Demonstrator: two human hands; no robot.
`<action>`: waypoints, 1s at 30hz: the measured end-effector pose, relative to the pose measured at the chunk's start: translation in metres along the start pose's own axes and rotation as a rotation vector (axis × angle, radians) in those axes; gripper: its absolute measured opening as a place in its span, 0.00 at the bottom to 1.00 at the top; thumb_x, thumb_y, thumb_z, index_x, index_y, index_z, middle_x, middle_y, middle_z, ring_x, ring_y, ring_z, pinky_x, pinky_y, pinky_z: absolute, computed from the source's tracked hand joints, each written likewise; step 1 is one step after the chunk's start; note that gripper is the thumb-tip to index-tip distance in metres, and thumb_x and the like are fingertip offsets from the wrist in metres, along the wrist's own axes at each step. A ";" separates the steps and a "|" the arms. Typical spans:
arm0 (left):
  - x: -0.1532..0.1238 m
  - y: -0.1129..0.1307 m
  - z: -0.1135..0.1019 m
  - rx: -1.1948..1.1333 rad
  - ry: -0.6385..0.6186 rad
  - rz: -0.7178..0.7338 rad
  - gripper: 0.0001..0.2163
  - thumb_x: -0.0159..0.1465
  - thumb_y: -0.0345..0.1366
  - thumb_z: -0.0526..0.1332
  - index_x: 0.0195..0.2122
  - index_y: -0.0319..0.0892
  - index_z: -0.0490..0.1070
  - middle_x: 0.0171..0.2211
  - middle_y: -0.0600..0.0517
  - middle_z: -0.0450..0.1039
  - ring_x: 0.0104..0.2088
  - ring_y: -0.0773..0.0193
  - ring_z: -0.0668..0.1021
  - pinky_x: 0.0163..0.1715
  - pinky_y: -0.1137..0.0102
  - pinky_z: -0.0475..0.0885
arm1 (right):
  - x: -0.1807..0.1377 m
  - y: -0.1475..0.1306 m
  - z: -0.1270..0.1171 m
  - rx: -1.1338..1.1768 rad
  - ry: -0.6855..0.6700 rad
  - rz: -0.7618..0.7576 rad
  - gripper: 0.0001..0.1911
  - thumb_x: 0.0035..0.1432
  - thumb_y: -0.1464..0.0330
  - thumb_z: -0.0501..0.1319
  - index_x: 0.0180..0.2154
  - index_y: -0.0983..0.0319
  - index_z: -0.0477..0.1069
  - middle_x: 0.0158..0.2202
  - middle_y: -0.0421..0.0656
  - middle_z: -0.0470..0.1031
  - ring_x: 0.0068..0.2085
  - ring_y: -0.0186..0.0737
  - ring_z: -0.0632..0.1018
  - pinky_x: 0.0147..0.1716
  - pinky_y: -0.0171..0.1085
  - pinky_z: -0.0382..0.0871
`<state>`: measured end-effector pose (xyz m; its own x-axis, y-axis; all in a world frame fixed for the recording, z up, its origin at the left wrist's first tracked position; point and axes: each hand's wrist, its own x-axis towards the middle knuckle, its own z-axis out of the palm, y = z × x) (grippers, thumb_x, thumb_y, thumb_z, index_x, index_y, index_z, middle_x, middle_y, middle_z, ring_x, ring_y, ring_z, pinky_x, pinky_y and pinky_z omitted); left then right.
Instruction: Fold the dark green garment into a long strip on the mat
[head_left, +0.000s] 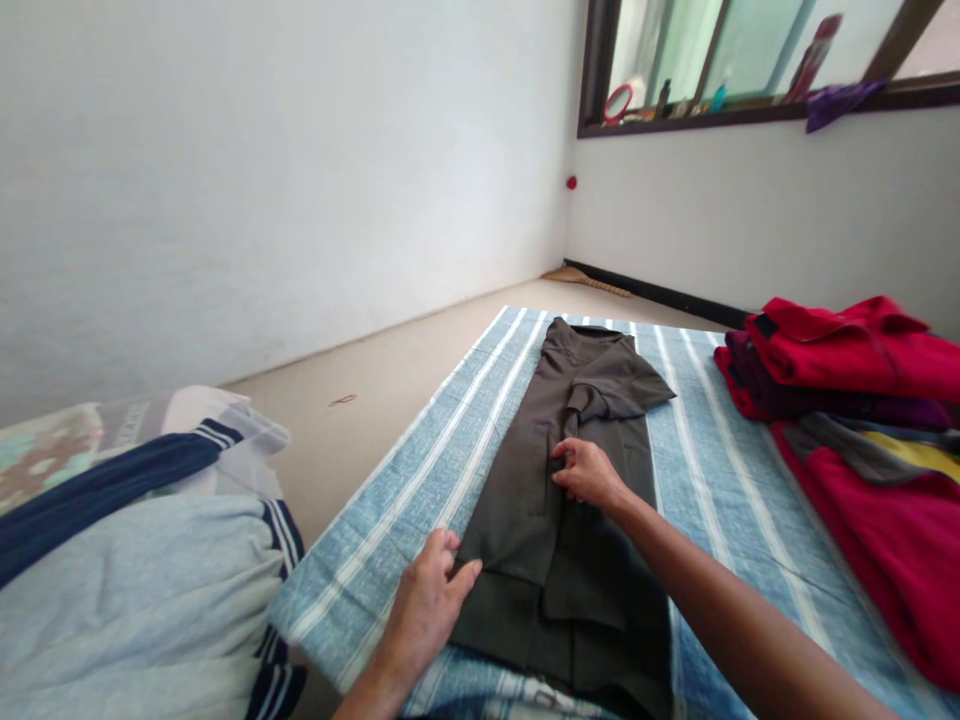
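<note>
A dark grey-brown jacket [517, 480] lies lengthwise on a blue and white striped cloth, its collar end away from me. One side is folded over its body, and a sleeve lies across the upper part. My right hand [589, 472] is closed in a pinch on the fabric near the jacket's middle. At the lower left edge of the jacket is my left hand [431, 600], thumb and forefinger apart, the thumb touching the border. Its other fingertips are hidden.
Folded red and purple clothes [847, 350] are stacked on the right of the striped cloth [382, 530]. A light grey garment with navy striped cuffs [142, 580] lies at the left. A hand broom [585, 278] rests on the floor by the far corner, below the window ledge.
</note>
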<state>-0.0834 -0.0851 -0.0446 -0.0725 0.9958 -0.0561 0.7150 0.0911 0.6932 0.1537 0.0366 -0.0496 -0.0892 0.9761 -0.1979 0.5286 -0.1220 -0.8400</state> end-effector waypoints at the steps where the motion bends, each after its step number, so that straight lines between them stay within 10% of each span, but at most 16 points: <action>1: -0.002 0.000 -0.002 0.094 0.001 0.031 0.08 0.59 0.41 0.55 0.36 0.43 0.62 0.18 0.61 0.58 0.20 0.65 0.70 0.23 0.72 0.65 | 0.000 -0.001 0.001 -0.001 0.009 -0.003 0.17 0.43 0.78 0.60 0.38 0.61 0.68 0.19 0.32 0.67 0.19 0.32 0.73 0.19 0.29 0.63; 11: 0.026 0.041 0.025 0.565 0.180 0.704 0.12 0.61 0.31 0.56 0.46 0.40 0.69 0.53 0.42 0.70 0.54 0.53 0.72 0.51 0.58 0.71 | 0.007 -0.003 0.006 0.061 0.063 0.002 0.18 0.45 0.76 0.61 0.41 0.62 0.68 0.21 0.33 0.66 0.16 0.31 0.71 0.16 0.29 0.60; 19: 0.051 0.033 0.054 0.697 -0.002 0.649 0.24 0.63 0.39 0.57 0.60 0.40 0.60 0.63 0.45 0.56 0.62 0.50 0.62 0.56 0.48 0.65 | 0.044 -0.007 -0.013 0.439 0.302 0.254 0.25 0.48 0.71 0.63 0.48 0.62 0.59 0.20 0.32 0.66 0.18 0.35 0.73 0.14 0.29 0.62; 25: 0.052 0.020 0.054 0.731 0.061 0.714 0.25 0.64 0.41 0.56 0.61 0.42 0.59 0.64 0.46 0.55 0.62 0.51 0.62 0.54 0.51 0.68 | 0.060 -0.016 -0.014 0.663 0.203 0.373 0.06 0.53 0.72 0.61 0.32 0.64 0.63 0.17 0.37 0.67 0.16 0.32 0.71 0.16 0.31 0.67; 30: 0.056 0.011 0.058 0.769 0.200 0.795 0.24 0.64 0.43 0.54 0.61 0.41 0.60 0.63 0.47 0.57 0.60 0.53 0.65 0.52 0.54 0.70 | 0.062 -0.017 -0.010 0.745 0.117 0.407 0.10 0.52 0.70 0.61 0.23 0.62 0.62 0.13 0.36 0.64 0.12 0.33 0.66 0.12 0.33 0.64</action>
<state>-0.0393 -0.0273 -0.0823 0.5349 0.7603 0.3685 0.8415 -0.5187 -0.1512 0.1476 0.1007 -0.0427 0.0962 0.8380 -0.5372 -0.1953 -0.5133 -0.8357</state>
